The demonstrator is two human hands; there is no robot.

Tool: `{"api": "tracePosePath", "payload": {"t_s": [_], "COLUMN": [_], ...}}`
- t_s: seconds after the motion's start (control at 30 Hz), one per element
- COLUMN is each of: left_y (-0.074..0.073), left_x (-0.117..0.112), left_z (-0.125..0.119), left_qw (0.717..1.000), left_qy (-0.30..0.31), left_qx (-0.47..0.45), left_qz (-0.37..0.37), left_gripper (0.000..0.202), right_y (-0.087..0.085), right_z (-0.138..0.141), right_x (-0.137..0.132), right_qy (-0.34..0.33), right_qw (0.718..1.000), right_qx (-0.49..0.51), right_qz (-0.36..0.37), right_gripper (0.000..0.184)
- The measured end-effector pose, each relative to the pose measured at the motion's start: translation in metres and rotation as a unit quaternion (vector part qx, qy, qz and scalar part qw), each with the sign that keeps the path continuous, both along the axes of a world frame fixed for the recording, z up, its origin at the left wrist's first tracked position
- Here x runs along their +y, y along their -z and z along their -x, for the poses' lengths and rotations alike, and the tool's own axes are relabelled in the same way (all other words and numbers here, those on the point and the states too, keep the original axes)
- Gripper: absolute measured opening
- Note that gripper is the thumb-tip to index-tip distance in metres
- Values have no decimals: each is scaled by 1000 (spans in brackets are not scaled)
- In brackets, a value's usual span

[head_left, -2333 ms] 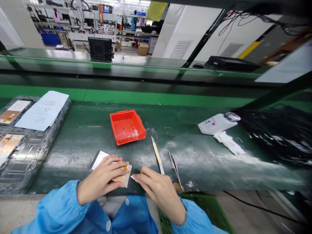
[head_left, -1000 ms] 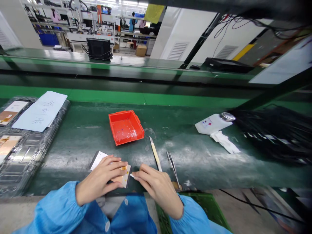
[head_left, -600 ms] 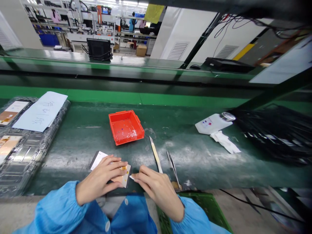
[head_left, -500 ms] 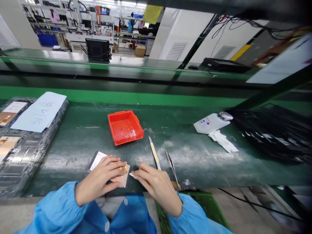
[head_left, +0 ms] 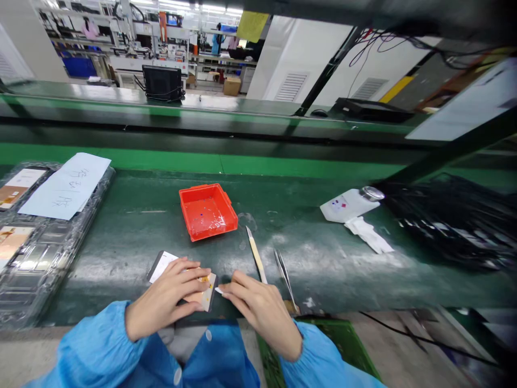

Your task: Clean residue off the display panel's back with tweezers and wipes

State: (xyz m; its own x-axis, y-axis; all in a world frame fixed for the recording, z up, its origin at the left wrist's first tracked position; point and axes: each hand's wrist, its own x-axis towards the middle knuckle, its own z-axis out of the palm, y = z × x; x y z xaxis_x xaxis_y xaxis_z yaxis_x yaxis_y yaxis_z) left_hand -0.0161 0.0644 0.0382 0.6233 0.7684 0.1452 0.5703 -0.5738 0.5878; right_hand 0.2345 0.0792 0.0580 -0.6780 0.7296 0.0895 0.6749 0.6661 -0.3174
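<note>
left hand (head_left: 167, 296) spread over panel (head_left: 209, 294) by table's (head_left: 133, 242) near edge, hiding its middle. right hand (head_left: 260, 307) pinches white piece (head_left: 218, 290) just right of panel, mostly finger-hidden; contact unclear. tray (head_left: 56, 256) cut off at left.

Green bench (head_left: 133, 242); grey floor (head_left: 390, 345) below near edge; white louvred panel (head_left: 313, 48), shelving (head_left: 76, 40), ceiling lights (head_left: 173, 4) past far edge.
</note>
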Motion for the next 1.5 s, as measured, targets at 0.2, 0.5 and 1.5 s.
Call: {"api": "tracePosePath", "payload": {"t_s": [0.2, 0.5, 1.5], "left_y": [2, 1, 3], "left_x": [0, 0, 0], "left_z": [1, 1, 0], "left_qw": [1000, 1000, 1000], "left_qy": [3, 4, 1], "left_qx": [15, 12, -8], "left_qz": [2, -4, -7], "left_gripper": [43, 42, 40], "right_y": [1, 3, -10], "right_z": [-1, 0, -17], "right_x": [0, 1, 23], "right_qy": [-4, -4, 37], "right_qw": [1000, 1000, 991], "right_qx": [0, 8, 106], "right_qz": [3, -1, 77], "right_gripper": [28, 30, 27]}}
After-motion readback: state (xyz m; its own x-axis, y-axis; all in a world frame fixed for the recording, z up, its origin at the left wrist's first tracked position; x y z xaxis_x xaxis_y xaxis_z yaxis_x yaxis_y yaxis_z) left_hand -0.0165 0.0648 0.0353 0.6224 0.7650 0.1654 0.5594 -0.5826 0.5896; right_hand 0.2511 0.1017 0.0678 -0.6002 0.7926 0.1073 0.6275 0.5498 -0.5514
